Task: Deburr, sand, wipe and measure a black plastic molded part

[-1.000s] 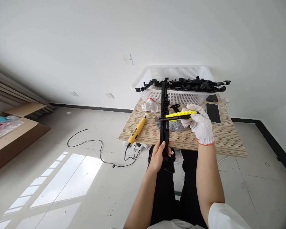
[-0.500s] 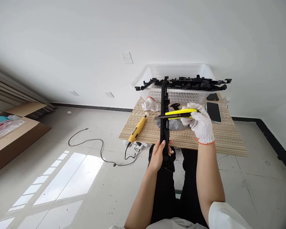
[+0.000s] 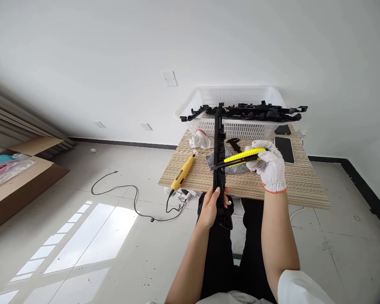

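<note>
- Since half a second ago, the yellow-and-black utility knife (image 3: 244, 156) tilts: its handle end sits higher on the right, and its dark tip dips left across the long black plastic strip (image 3: 219, 141).
- The strip itself has not shifted, so we judge the blade is working along one edge of it.
- The right hand (image 3: 270, 167), in a white knit glove, has its fingers closed round the knife handle above the striped wooden table (image 3: 281, 188).
- The bare left hand (image 3: 211, 207) has its fingers wrapped round the strip's near end. The far end reaches the white plastic basket (image 3: 237, 127).
</note>
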The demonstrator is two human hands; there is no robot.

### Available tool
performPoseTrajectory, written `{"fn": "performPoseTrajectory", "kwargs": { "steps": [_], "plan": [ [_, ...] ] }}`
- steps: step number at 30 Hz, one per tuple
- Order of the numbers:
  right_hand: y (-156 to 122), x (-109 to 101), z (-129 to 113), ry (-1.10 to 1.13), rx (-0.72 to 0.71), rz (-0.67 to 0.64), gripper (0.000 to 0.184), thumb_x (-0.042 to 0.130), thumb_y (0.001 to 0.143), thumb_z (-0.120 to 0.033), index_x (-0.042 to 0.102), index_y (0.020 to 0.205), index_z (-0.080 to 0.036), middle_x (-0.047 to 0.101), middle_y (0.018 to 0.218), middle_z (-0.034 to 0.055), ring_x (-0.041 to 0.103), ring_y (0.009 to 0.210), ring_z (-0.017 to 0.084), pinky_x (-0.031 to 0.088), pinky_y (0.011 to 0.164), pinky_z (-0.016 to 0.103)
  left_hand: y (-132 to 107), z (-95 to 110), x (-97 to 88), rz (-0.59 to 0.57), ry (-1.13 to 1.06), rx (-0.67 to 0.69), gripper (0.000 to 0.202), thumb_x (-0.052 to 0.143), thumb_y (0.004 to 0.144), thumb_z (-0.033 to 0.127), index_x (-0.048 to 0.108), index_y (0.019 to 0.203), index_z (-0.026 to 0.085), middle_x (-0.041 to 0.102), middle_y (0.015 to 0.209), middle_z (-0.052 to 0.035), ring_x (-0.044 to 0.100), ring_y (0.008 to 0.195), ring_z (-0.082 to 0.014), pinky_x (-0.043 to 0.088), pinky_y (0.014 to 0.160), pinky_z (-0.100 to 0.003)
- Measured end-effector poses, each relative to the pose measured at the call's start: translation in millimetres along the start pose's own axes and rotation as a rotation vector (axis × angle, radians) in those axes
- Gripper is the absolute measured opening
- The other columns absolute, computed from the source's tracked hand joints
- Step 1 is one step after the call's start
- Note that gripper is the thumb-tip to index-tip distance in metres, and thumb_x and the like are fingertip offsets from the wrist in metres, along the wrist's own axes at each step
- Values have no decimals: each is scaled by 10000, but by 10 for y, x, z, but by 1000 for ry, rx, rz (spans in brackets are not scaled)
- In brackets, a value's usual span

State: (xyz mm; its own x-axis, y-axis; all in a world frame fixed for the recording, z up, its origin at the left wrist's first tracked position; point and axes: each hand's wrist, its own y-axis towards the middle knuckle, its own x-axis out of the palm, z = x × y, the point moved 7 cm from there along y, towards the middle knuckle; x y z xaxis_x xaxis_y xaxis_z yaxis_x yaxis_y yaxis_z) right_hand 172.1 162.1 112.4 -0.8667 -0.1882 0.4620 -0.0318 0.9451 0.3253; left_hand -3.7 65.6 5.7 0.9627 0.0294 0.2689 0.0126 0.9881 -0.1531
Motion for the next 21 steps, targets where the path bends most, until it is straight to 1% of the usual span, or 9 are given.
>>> {"fn": "performPoseTrajectory", "kwargs": {
  "steps": [3,5,8,9,12,13,17,19,21],
  "plan": [
    [5,-37,-26,-29,-34,52,213,649,778,-223,655,986,-269,710,1024,19,672,639,142,523,469,272,-3,2,-12,27,-5,-7,393,548,903,521,691,985,164,639,661,-19,564,574,-139,469,602,-265],
    [9,-45,-20,-43,-27,62,213,662,768,-210,658,974,-267,709,1010,15,669,637,139,516,469,266,-2,0,-7,21,-12,-4,389,547,906,517,692,982,163,641,662,-19,564,575,-137,472,602,-264],
    [9,35,13,12,15,-38,189,610,766,-192,675,938,-231,714,887,37,608,545,127,432,393,247,3,-1,1,3,-16,11,386,538,918,504,695,979,157,647,678,-24,558,571,-133,472,602,-264],
    [9,51,6,36,6,-49,196,602,767,-187,677,943,-228,714,884,38,589,527,119,426,391,248,4,-2,-2,5,-16,11,384,537,919,501,695,976,157,649,683,-25,556,569,-132,472,602,-264],
    [15,18,-33,71,-50,31,228,637,760,-159,674,967,-247,713,991,20,595,555,101,489,461,268,2,-9,-4,6,-7,-4,386,530,923,503,699,980,161,652,690,-25,557,573,-131,476,614,-264],
    [18,8,-27,70,-48,46,231,646,752,-147,673,958,-247,713,1001,17,602,567,102,498,475,270,0,-8,-1,3,-6,-8,387,529,924,505,701,985,163,654,692,-24,560,578,-131,476,617,-263],
    [30,17,31,47,-2,-6,193,618,766,-183,661,945,-239,718,957,33,616,582,125,474,441,264,-2,-5,-6,12,-12,-9,387,542,918,511,702,987,166,653,687,-23,566,584,-130,474,608,-256],
    [30,-24,27,8,-25,30,218,630,794,-223,645,1007,-266,711,1033,27,658,658,144,511,477,276,1,-8,-6,7,-15,-4,389,536,923,508,704,983,162,651,685,-22,563,579,-126,470,604,-253],
    [29,-55,23,-18,-35,59,229,655,792,-233,636,1016,-278,703,1067,20,680,715,157,537,510,287,6,-13,0,-11,-17,3,389,521,936,498,707,986,159,644,669,-17,557,573,-121,467,609,-250]
  ]
}}
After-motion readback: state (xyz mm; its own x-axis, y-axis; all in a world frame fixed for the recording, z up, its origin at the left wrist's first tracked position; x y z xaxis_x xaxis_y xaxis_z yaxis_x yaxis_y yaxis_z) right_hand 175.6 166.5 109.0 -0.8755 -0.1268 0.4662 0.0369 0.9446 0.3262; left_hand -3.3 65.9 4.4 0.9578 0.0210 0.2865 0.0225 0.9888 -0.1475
